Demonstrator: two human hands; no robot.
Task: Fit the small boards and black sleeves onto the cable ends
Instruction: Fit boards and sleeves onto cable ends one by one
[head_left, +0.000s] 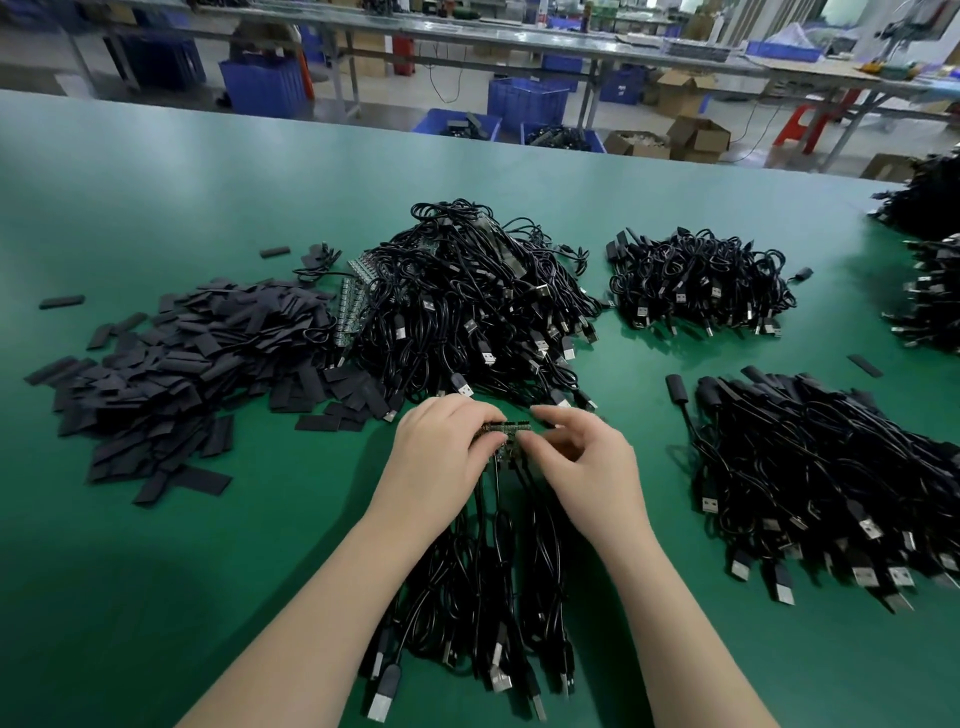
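My left hand (444, 449) grips a strip of small green boards (511, 427) with a bundle of black USB cables (483, 582) hanging from it toward me. My right hand (582, 457) pinches at the strip's right end, fingertips touching the boards; the joint between cable ends and boards is partly hidden by my fingers. A heap of flat black sleeves (171, 374) lies to the left. More strips of boards (352, 301) lean against a big pile of loose cables (478, 306) behind my hands.
The green table (156, 571) carries further cable piles: one at back right (701, 283), one with sleeves fitted at right (831, 478), another at the far right edge (930, 260). Blue crates (527, 101) and benches stand beyond the table.
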